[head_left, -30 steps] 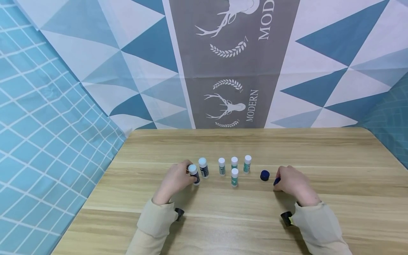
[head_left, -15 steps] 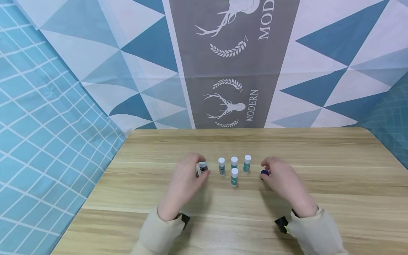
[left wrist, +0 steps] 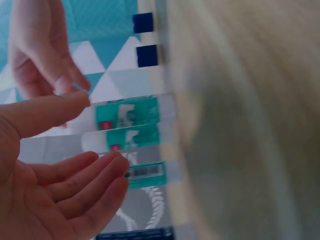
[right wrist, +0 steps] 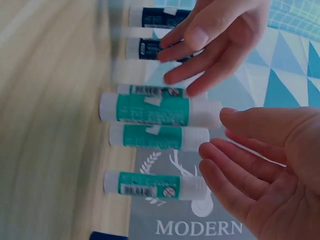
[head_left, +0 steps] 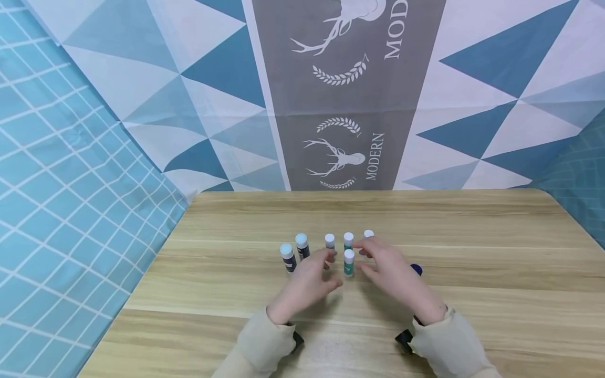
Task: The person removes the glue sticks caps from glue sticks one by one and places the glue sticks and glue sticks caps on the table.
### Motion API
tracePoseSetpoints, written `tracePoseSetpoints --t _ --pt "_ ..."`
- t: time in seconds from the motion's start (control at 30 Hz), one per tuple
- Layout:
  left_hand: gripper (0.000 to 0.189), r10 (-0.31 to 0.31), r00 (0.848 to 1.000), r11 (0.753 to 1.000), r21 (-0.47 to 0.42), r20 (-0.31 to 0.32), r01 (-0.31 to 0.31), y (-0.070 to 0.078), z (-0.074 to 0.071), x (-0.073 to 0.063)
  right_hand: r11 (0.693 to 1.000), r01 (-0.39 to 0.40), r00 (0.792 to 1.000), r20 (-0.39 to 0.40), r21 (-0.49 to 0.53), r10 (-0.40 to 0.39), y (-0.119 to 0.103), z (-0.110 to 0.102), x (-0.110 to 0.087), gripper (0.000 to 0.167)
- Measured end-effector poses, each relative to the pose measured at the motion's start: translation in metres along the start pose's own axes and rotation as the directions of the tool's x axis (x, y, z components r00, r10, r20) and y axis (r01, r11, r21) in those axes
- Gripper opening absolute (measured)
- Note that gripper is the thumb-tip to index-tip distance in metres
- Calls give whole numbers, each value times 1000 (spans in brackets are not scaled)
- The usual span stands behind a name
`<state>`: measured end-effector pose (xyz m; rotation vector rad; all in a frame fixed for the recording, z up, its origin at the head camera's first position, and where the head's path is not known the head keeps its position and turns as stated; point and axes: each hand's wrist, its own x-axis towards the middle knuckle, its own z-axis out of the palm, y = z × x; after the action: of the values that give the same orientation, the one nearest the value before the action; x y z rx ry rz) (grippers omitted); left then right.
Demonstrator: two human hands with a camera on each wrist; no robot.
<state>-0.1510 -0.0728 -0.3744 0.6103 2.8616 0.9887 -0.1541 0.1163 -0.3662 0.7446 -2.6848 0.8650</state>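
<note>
Flanking the front white-capped cylindrical tube with a green label (head_left: 348, 263), the person's left hand (head_left: 304, 283) and right hand (head_left: 391, 270) both have their fingers parted and grip nothing. That tube stands upright on the light wood-grain table (head_left: 236, 220), between the hands and nearer the person than three more upright white-capped tubes with green labels: a left one (head_left: 330, 239), a middle one (head_left: 348, 239) and a right one (head_left: 368, 233).

Judging by the layout, grouping by colour looks largely in place: two upright pale-capped cylindrical tubes with dark navy labels, a nearer one (head_left: 288, 258) and a farther one (head_left: 302, 244), stand just beside each other at the left, the green-labelled ones gather in the middle, and two short dark-blue pieces (left wrist: 147, 56) sit apart at the right. What seems left concerns the green group, where the front tube stands out of line with the other three; neither hand has lifted anything.

In the head view, the left hand covers the lower left green tube, and the right hand hides much of the right one and all but one dark-blue piece. Whether the right thumb touches the front tube cannot be told. Label print is too blurred to read.
</note>
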Motion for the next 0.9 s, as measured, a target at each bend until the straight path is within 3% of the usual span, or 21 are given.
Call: tracePoseSetpoints --t 0.13,0.27,0.57,0.9 --pt "59 -17 999 1000 -2 44 17 -2 9 5 1000 21 1000 8 22 -21 -1 6 0 45" --pt "56 -16 999 1000 -19 49 17 -2 16 11 999 36 999 0 21 -36 0 12 -1 48" --pt "29 -17 1000 999 -31 24 18 -2 20 17 998 -18 1000 -4 52 18 -3 17 0 26" --pt "20 -26 999 998 -52 29 27 0 19 17 995 -60 998 9 79 59 -5 13 0 13"
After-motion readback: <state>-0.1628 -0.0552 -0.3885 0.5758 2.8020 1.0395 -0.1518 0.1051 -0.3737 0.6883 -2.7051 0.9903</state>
